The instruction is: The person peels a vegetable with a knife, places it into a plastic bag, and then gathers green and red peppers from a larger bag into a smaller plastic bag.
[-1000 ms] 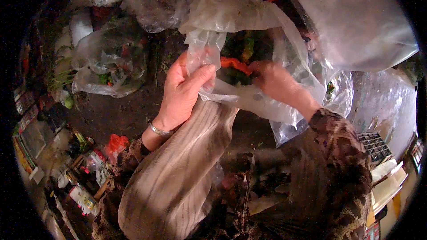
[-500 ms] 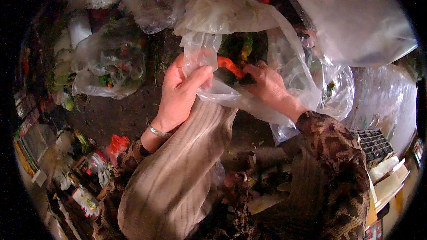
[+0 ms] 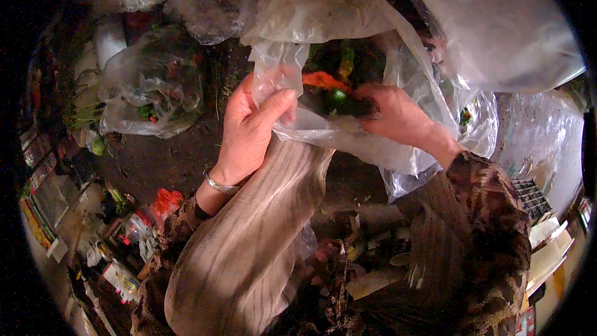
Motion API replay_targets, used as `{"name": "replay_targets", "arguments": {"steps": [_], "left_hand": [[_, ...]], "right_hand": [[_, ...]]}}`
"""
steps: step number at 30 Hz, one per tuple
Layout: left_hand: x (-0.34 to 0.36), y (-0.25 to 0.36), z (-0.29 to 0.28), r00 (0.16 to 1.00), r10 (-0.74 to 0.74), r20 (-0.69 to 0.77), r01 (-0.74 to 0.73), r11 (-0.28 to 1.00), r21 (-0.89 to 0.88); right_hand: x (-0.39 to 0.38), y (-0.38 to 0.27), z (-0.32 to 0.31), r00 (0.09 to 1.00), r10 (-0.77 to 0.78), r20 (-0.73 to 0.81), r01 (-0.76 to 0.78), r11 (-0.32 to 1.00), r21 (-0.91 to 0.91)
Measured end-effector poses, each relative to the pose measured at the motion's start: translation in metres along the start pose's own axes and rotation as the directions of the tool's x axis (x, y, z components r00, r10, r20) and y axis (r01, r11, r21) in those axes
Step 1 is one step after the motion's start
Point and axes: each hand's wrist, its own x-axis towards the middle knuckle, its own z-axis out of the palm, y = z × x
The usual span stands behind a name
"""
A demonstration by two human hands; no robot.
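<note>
A clear plastic bag [image 3: 348, 15] hangs in front of me with its mouth spread. My left hand [image 3: 252, 127], a bracelet at its wrist, pinches the bag's left rim between thumb and fingers. My right hand [image 3: 401, 118] reaches into the mouth from the right, its fingers curled; what they hold, if anything, is lost in shadow. Inside the bag an orange-red, long vegetable [image 3: 323, 79], perhaps a pepper, lies beside a shiny dark green one [image 3: 339, 94]. A yellowish-green piece [image 3: 348, 59] sits deeper in.
Another clear bag with greens [image 3: 152, 96] rests on the dark floor at left. Large plastic sheeting [image 3: 497, 25] fills the upper right. A black crate [image 3: 532, 199] stands at right. A red plastic bag [image 3: 166, 202] lies among clutter at lower left.
My right hand has shifted to the right, away from the orange-red vegetable. The shiny green one now shows beside it. My left hand keeps its hold on the bag's rim.
</note>
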Motion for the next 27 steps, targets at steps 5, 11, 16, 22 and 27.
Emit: {"name": "replay_targets", "arguments": {"steps": [5,11,16,22,27], "left_hand": [[-0.001,0.003,-0.001,1.000,0.008,0.007,-0.008,1.000,0.005],[0.001,0.001,0.002,1.000,0.009,-0.007,-0.009,1.000,-0.028],[0.001,-0.003,0.001,0.999,0.022,-0.026,-0.024,0.997,-0.076],[0.000,-0.001,0.002,0.999,0.035,-0.037,-0.035,0.999,-0.003],[0.000,0.006,0.000,1.000,-0.003,-0.013,0.003,1.000,-0.006]], "right_hand": [[-0.011,-0.006,-0.030,0.998,-0.003,0.057,-0.046,0.549,0.835],[-0.017,-0.016,-0.064,0.971,-0.236,0.042,0.041,0.339,0.940],[-0.011,-0.044,-0.085,0.944,-0.255,-0.208,0.241,0.102,0.965],[0.003,-0.062,-0.107,0.919,-0.120,-0.375,0.394,0.223,0.892],[-0.006,-0.047,-0.076,0.989,-0.142,0.051,0.057,0.666,0.744]]}}
